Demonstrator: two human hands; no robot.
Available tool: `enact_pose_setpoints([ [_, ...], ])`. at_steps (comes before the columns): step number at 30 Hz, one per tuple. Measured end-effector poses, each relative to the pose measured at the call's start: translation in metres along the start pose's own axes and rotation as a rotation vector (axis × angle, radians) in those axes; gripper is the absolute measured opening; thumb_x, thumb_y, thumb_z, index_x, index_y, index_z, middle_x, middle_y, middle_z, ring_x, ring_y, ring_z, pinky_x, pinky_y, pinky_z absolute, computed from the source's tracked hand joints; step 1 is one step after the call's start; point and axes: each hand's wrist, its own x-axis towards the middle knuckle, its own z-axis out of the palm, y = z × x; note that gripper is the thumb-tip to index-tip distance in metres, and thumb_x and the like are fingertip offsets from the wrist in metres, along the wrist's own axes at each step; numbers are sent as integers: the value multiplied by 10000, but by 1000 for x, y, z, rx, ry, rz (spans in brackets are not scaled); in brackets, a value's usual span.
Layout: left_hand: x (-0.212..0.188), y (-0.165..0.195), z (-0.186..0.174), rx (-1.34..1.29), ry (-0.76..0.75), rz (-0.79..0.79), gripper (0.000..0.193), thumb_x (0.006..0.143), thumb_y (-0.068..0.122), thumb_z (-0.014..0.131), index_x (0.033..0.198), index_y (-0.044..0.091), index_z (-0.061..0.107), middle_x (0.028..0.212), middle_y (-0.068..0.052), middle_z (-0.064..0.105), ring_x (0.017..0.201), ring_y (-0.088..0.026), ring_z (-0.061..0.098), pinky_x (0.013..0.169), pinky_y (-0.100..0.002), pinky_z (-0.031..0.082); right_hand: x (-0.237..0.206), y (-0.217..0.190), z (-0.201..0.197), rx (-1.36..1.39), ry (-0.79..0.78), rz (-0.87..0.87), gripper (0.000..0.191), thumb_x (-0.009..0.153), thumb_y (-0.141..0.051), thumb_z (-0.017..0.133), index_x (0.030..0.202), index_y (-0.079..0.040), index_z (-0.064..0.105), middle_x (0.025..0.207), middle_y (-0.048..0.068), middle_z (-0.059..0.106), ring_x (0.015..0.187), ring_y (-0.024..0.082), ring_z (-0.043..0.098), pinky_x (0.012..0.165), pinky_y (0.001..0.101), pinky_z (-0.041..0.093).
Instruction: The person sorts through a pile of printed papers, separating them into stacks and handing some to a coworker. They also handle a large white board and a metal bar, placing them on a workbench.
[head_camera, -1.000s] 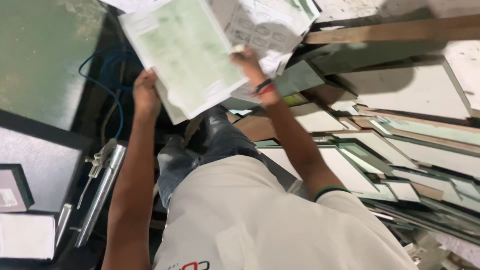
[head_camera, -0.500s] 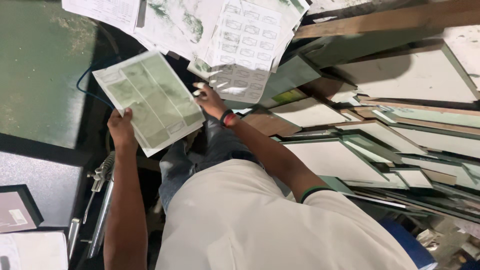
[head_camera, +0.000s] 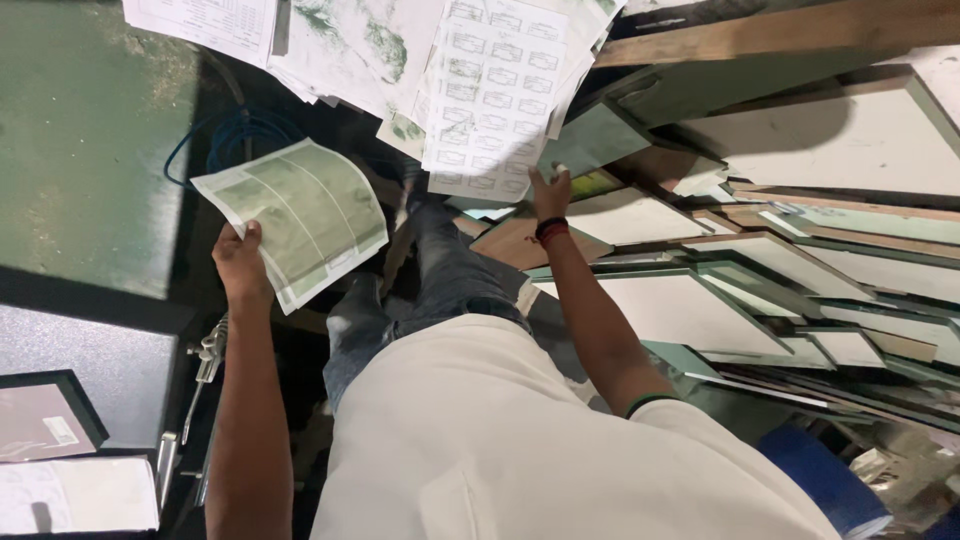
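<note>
Left hand (head_camera: 240, 262): green sheet (head_camera: 295, 220) gripped at its corner, held in clear space. Right hand (head_camera: 550, 190): pinched on paper stack (head_camera: 490, 100) lower edge, frames (head_camera: 690, 300) crowded beside.

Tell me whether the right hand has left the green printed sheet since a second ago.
Yes. The right hand let go of the green printed sheet and moved up to the hanging white papers.

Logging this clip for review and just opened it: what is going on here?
A person in a white shirt looks down at their own two hands. The left hand holds a greenish printed sheet by its lower corner, over a dark gap beside a green surface. The right hand, with a dark wristband, reaches up to the bottom edge of a white sheet printed with small boxes, part of a pile of overlapping papers. Stacked boards and panels fill the right side.
</note>
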Motion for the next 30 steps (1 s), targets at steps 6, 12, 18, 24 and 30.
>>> enact_pose_setpoints([
  [6, 1, -1, 3, 40, 12, -15, 198, 1020, 39, 613, 1189, -45, 670, 1075, -74, 725, 922, -147, 668, 845, -296, 535, 2, 5, 1, 248, -247, 280, 557, 861, -307, 835, 1216, 76, 642, 1094, 144, 723, 948, 216, 672, 818, 351, 557],
  [12, 1, -5, 1, 43, 18, -23, 186, 1027, 51, 611, 1179, -36, 673, 1065, -70, 714, 914, -145, 658, 841, -297, 530, -1, 11, 0, 250, -254, 393, 420, 866, -194, 816, 1163, 64, 671, 1037, 131, 717, 872, 195, 665, 728, 330, 546],
  [18, -3, -6, -3, 28, 4, -37, 189, 1036, 65, 611, 1182, -42, 664, 1069, -80, 708, 918, -154, 656, 844, -306, 535, 1, 13, -6, 458, -184, 365, 342, 861, -72, 783, 1163, 19, 653, 1054, 102, 714, 874, 200, 694, 672, 344, 591],
  [24, -6, -10, -6, 41, 26, -51, 201, 1033, 66, 599, 1186, -50, 661, 1086, -80, 712, 936, -157, 664, 858, -307, 537, 19, 12, -34, 592, -149, 284, 226, 926, -62, 740, 1139, -74, 664, 1019, 33, 690, 875, 169, 667, 657, 334, 589],
  [30, -9, -14, -11, -43, 8, -29, 212, 1025, 43, 606, 1206, -58, 654, 1096, -92, 710, 939, -172, 668, 863, -318, 541, 45, 2, -57, 595, -128, 240, 218, 949, -74, 724, 1163, -89, 683, 991, 11, 692, 831, 136, 648, 642, 301, 563],
])
